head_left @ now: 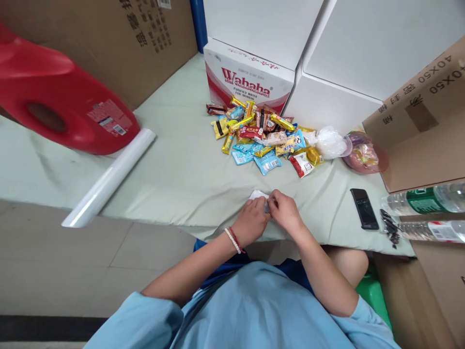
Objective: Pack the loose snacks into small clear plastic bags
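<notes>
My left hand (250, 220) and my right hand (285, 211) meet at the near edge of a pale green mat (174, 169), fingers pinched together on a small white packet (257, 195) between them. A white and red bracelet sits on my left wrist. Farther up the mat lies a pile of several wrapped snacks (263, 135) in yellow, blue and red wrappers, out of reach of both hands.
A white plastic bag (330, 142) and a pink bowl (365, 155) lie right of the pile. A black phone (364, 208) and two water bottles (423, 201) lie at right. A Wahaha box (249, 77), a red jug (61, 97) and a white roll (109, 179) surround the mat.
</notes>
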A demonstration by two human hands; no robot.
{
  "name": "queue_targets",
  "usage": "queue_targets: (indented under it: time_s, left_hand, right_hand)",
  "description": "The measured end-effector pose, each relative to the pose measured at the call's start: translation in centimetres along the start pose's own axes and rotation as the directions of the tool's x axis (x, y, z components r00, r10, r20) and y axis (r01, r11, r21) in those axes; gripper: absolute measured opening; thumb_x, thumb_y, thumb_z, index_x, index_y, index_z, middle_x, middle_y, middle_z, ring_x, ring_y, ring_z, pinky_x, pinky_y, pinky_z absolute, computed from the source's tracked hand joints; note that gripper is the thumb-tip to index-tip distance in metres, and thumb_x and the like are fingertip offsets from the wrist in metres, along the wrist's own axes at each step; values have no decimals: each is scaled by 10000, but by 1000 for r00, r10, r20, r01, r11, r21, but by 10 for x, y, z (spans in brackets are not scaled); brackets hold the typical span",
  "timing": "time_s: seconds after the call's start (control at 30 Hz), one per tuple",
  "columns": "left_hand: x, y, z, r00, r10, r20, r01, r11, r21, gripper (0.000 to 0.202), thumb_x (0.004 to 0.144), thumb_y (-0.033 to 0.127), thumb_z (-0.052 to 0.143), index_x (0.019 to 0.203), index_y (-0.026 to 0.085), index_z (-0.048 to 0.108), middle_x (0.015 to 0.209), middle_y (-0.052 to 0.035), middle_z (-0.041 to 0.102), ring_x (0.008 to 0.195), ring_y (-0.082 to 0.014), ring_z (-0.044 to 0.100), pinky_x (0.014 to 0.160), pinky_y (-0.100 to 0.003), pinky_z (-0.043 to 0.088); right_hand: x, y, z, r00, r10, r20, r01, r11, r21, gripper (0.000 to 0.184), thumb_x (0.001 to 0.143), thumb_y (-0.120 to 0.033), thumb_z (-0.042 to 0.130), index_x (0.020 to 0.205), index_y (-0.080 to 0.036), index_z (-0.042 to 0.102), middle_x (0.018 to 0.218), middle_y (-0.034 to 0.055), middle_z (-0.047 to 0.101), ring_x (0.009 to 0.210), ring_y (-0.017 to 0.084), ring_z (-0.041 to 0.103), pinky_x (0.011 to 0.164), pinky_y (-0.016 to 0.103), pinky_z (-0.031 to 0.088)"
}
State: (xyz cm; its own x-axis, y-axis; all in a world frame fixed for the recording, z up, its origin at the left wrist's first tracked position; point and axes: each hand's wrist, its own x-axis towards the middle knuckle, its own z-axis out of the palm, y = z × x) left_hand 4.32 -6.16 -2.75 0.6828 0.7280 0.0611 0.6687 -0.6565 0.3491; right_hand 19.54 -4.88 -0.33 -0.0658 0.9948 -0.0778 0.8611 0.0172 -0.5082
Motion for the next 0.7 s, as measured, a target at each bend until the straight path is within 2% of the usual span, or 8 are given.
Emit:
queue_targets:
  time_s: [0.17, 0.23, 0.33, 0.4, 0.47, 0.53, 0.6, 0.7]
  left_hand:
    - [-12, -28, -16, 989, 128, -68, -143, 933, -330, 410, 851, 109, 507, 1150, 266, 739, 1300, -110, 626, 1162, -262, 596, 1006, -433, 476]
    - [-12, -33, -14, 987, -48, -152, -22, 902, -431, 418, 903, 134, 471, 1231, 274, 690, 1284, -80, 652, 1163, -227, 609, 1029, -395, 480]
    - [-3, -32, -7, 876, -432, -214, 334, 864, -377, 363, 939, 304, 575, 1280, 191, 622, 1259, -137, 644, 1207, -295, 579, 1042, -454, 472]
    - [6, -30, -4, 850, -502, -161, 447, 848, -285, 382, 901, 368, 654, 1217, 155, 625, 1237, -166, 633, 1189, -336, 577, 1008, -488, 474]
    - [12, -25, -4, 870, -483, -95, 448, 857, -253, 305, 893, 347, 661, 1126, 154, 627, 1134, -148, 650, 1099, -321, 606, 936, -465, 493]
    - [12, -17, -6, 890, -436, -132, 390, 878, -277, 182, 901, 290, 634, 1036, 170, 613, 1012, -107, 653, 987, -279, 614, 864, -416, 499]
    - [7, -5, -9, 900, -334, -279, 258, 926, -275, 46, 925, 220, 577, 950, 186, 596, 942, -84, 641, 917, -246, 592, 819, -376, 482]
    - [-4, 19, -6, 871, -2, -491, -56, 993, -105, 161, 984, 139, 471, 897, 198, 594, 913, -74, 644, 928, -218, 570, 823, -358, 434]
  right_hand:
    - [-8, 8, 2, 999, -33, 3, 32, 995, 92, 138, 937, -244, 453, 885, -235, 581, 788, 24, 673, 717, 197, 606, 665, 271, 392]
    - [-9, 9, 3, 999, -39, -1, 39, 994, 99, 138, 941, -261, 452, 885, -236, 576, 788, 26, 669, 722, 200, 605, 677, 275, 398]
    - [-9, 8, 4, 999, -35, -23, 37, 996, 80, 154, 950, -293, 455, 869, -235, 572, 771, 31, 661, 718, 206, 598, 678, 286, 397]
    - [-10, 6, 3, 999, -19, -31, 22, 994, 104, 154, 947, -297, 466, 859, -235, 576, 756, 28, 660, 709, 203, 600, 678, 290, 406]
    - [-13, 6, 1, 999, 31, 4, -32, 980, 194, 141, 940, -309, 498, 854, -239, 585, 703, 11, 653, 668, 196, 606, 668, 291, 430]
    - [-19, 7, -4, 991, 111, 72, -130, 920, 369, 150, 935, -364, 549, 861, -244, 600, 636, -9, 639, 611, 192, 609, 648, 297, 466]
    - [-27, 10, -9, 972, 190, 135, -233, 764, 602, 245, 909, -487, 621, 878, -245, 623, 629, -13, 643, 591, 191, 612, 629, 310, 500]
    - [-41, 18, -17, 947, 264, 183, -285, 431, 856, 462, 824, -684, 688, 858, -225, 654, 729, 11, 669, 642, 180, 604, 606, 303, 498]
